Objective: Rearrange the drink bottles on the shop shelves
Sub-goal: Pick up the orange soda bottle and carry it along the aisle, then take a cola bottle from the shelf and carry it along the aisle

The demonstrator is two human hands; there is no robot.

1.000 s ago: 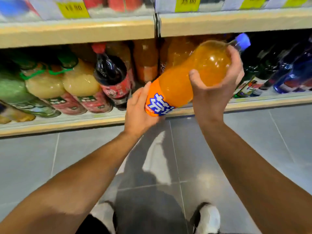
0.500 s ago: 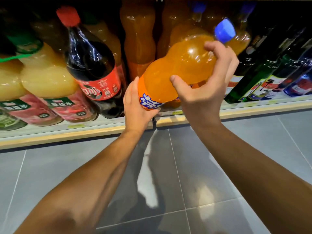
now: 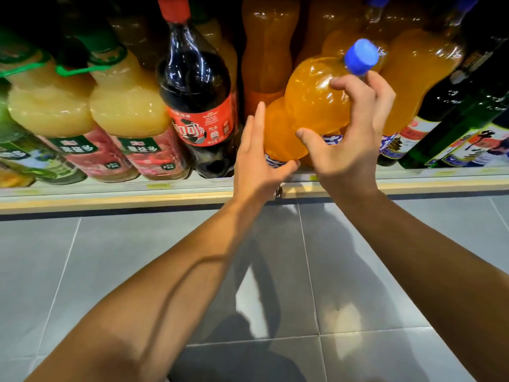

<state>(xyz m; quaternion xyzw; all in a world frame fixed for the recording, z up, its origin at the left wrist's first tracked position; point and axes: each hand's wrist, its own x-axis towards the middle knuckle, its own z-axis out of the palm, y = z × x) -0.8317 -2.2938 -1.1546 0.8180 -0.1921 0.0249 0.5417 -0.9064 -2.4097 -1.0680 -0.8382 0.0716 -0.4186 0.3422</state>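
Observation:
A large orange soda bottle [image 3: 311,106] with a blue cap is tilted, cap up to the right, its base low over the front of the bottom shelf [image 3: 115,195]. My left hand [image 3: 259,164] cups the bottle's lower end from the left, thumb under the label. My right hand [image 3: 349,142] wraps the upper body and neck, fingers curled just below the cap. Behind the held bottle stand other orange soda bottles [image 3: 268,51]. A dark cola bottle [image 3: 197,100] with a red cap and red label stands just left of my left hand.
Yellow juice bottles [image 3: 126,111] with green handles fill the shelf's left part. Dark green glass bottles [image 3: 457,128] lean at the right. Grey floor tiles [image 3: 82,271] lie below the shelf's wooden front edge.
The bottle has gone lower and deeper into the shelf opening, with both hands still on it. My view has closed in on the shelf.

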